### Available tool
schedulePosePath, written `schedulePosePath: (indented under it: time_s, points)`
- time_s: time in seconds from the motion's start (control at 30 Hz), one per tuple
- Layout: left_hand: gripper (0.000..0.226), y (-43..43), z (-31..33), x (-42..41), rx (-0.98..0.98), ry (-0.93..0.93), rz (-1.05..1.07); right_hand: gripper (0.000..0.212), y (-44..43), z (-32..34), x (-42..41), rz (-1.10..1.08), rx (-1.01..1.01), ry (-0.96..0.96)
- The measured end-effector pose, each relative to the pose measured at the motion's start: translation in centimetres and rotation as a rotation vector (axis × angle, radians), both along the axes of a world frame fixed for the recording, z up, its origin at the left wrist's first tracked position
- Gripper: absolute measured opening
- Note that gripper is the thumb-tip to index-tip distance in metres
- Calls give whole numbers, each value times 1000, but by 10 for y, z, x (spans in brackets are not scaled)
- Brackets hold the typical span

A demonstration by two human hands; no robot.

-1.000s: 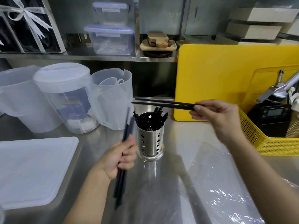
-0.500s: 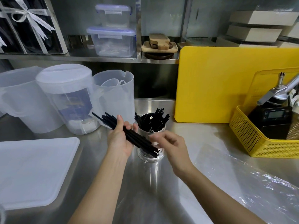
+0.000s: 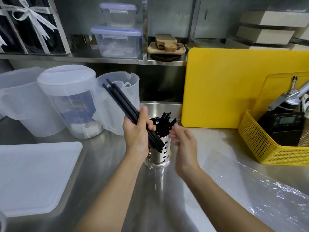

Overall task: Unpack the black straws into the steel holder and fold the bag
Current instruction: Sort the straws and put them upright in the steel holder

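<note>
My left hand [image 3: 137,131] grips a bundle of black straws [image 3: 122,102], which slants from upper left down to lower right in front of the steel holder [image 3: 158,154]. That perforated holder stands on the steel counter with several black straws [image 3: 165,121] sticking out of it. My right hand [image 3: 184,143] hovers just right of the holder, blurred, with loosely curled fingers that hold nothing. The clear plastic bag [image 3: 260,190] lies flat on the counter at the right.
Three translucent pitchers [image 3: 70,101] stand behind and left of the holder. A white tray lid [image 3: 33,174] lies at the left. A yellow cutting board [image 3: 225,87] leans at the back right, with a yellow basket [image 3: 260,144] holding a scale in front of it.
My right hand put its straws away and came back empty beside the holder. My left hand raised its bundle and tilted it steeper, lower end over the holder.
</note>
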State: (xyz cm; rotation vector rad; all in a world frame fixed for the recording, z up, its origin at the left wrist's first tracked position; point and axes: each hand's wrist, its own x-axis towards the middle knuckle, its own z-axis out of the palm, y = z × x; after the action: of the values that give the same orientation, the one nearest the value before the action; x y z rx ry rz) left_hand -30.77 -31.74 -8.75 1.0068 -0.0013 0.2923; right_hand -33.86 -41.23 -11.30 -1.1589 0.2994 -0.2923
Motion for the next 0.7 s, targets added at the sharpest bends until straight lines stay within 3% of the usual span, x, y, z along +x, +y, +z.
schedulePosePath:
  time_s: [0.07,0.17,0.27,0.4,0.47,0.57,0.67,0.7]
  points:
    - [22,-1,5,4,129,-67,-45,5,-12,16,7,87,-100,-134]
    - [19,-10,11,13,384,-136,-111,24,-17,52,19,288,-302,-327]
    - [15,-20,20,22,618,-123,-147,34,-13,84,34,392,-457,-383]
    - [24,-21,33,33,702,-145,-226,22,-8,106,56,404,-675,-359]
    - [24,-20,38,37,654,-114,-269,18,-6,111,67,394,-733,-358]
    - [29,-16,42,47,527,-111,-336,9,-4,108,78,368,-728,-394]
    - [28,-5,28,55,584,-88,-389,16,-3,91,81,255,-640,-416]
    - [37,2,20,58,599,-56,-384,21,-3,82,80,221,-650,-419]
